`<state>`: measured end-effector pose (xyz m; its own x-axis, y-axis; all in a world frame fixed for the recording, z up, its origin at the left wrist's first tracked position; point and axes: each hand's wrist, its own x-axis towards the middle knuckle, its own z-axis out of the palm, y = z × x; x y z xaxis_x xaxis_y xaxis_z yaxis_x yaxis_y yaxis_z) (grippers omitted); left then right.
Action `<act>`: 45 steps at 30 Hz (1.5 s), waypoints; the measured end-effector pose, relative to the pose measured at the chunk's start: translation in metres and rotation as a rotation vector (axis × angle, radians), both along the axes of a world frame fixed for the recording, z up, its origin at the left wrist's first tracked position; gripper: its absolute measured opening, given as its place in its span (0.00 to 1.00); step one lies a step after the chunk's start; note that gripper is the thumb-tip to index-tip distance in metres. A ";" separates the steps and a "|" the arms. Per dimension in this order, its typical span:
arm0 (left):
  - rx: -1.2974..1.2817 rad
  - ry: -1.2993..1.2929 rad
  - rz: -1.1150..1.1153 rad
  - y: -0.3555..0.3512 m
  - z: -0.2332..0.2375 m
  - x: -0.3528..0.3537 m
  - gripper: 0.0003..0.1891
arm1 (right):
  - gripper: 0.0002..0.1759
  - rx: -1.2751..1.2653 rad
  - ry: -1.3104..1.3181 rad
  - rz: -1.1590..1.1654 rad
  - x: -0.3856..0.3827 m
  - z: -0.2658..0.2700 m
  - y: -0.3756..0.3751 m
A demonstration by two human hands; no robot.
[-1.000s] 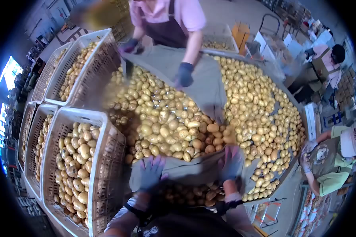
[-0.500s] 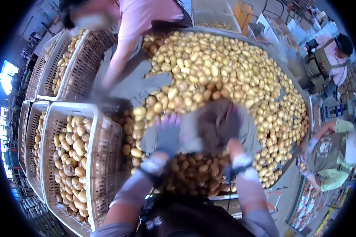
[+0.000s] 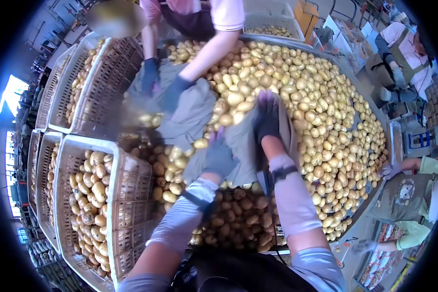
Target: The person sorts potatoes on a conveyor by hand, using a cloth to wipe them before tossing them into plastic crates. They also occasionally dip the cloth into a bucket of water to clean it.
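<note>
by the clock face of the view, the left hand (image 3: 220, 156), gloved in dark grey, lies open just below the centre, its fingers pointing towards 12 o'clock and its palm down on a grey cloth (image 3: 243, 141). the right hand (image 3: 267, 116), in a similar glove, is towards 1 o'clock from it, its fingers stretched out over the upper right part of the same cloth. the two hands are apart, with cloth between them. the cloth lies over potatoes (image 3: 321, 117), which spread across the counter (image 3: 339, 60) from 12 round to 4 o'clock; darker, shaded potatoes (image 3: 236, 214) sit at 6 o'clock, close to the wearer's body. at 11 o'clock a co-worker (image 3: 224, 19) in a pink top leans in, both gloved hands on a second grey cloth (image 3: 190, 114). a pale slatted crate (image 3: 131, 194) of potatoes stands at 8 o'clock, and another crate (image 3: 117, 63), also holding potatoes, at 10 o'clock. a person (image 3: 406, 56) is at 2 o'clock, and a person in pale green sleeves (image 3: 406, 194), between 3 and 4 o'clock, has one hand at the counter's edge.
</note>
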<state>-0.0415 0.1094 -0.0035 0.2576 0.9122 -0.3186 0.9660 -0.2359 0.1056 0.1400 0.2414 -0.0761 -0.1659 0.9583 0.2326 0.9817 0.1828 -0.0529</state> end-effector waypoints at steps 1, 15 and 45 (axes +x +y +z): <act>0.020 -0.067 -0.021 0.005 -0.008 -0.001 0.31 | 0.44 0.013 0.008 0.003 -0.001 0.006 -0.002; -0.136 -0.625 -0.075 -0.096 -0.022 -0.041 0.30 | 0.30 -0.295 0.456 0.181 0.021 0.009 -0.212; 0.113 -0.191 -0.016 -0.133 -0.003 -0.064 0.36 | 0.39 -0.202 0.245 0.073 0.055 0.077 -0.186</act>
